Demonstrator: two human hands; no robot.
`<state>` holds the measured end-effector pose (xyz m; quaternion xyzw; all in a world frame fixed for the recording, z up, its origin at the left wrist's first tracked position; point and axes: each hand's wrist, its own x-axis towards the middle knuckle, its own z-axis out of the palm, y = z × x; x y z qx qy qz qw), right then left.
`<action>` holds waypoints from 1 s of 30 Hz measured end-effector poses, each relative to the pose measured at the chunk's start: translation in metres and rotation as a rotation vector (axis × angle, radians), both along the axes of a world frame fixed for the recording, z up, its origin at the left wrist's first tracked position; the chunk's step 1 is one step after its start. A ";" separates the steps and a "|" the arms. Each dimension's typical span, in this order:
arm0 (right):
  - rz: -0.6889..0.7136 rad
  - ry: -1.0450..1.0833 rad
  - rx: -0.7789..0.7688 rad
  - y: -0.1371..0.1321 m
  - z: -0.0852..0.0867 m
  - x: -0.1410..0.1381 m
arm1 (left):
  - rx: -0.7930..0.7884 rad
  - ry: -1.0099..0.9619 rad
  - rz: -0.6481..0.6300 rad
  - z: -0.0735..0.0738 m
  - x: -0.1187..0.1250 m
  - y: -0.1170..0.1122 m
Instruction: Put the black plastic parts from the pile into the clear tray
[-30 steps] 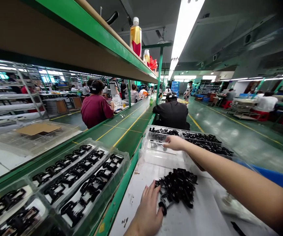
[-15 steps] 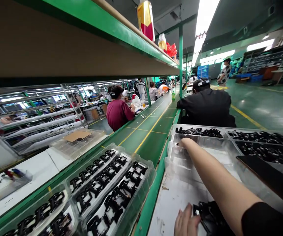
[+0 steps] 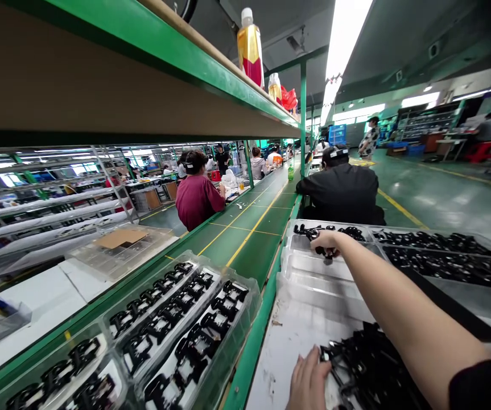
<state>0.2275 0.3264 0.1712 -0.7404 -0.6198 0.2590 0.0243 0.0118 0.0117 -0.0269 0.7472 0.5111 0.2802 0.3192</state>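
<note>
One left hand [image 3: 308, 378] is seen at the lower edge, fingers extended side by side at the rim of one heap of black plastic parts [image 3: 377, 367] (pieces overlap; no count possible). Whether anything is pinched there cannot be told, its thumb not being made out. To the left, three long rows of black bracket-like parts [image 3: 192, 350] are counted in a clear plastic tray [image 3: 252, 307]; nearer rows are cut off by the frame. Beyond the heap, one right hand [image 3: 328, 242] is closed, black pieces [image 3: 329, 254] pinched in its fingers, number unclear, over a clear compartment tray [image 3: 287, 265]. Three of its compartments are seen to hold black parts. Farther off, two co-workers are noted: one in maroon [image 3: 198, 196], one in black [image 3: 343, 191], separated by one green conveyor belt [image 3: 247, 228].
</note>
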 end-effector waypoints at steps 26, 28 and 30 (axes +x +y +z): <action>0.163 -0.264 0.166 -0.264 0.082 0.097 | 0.133 -0.065 -0.140 0.016 -0.019 0.007; 0.013 -0.322 0.192 -0.252 0.087 0.112 | 0.130 -0.104 -0.136 0.012 -0.019 0.009; -0.116 -0.356 0.184 -0.242 0.079 0.114 | 0.136 -0.132 -0.134 0.010 -0.020 0.010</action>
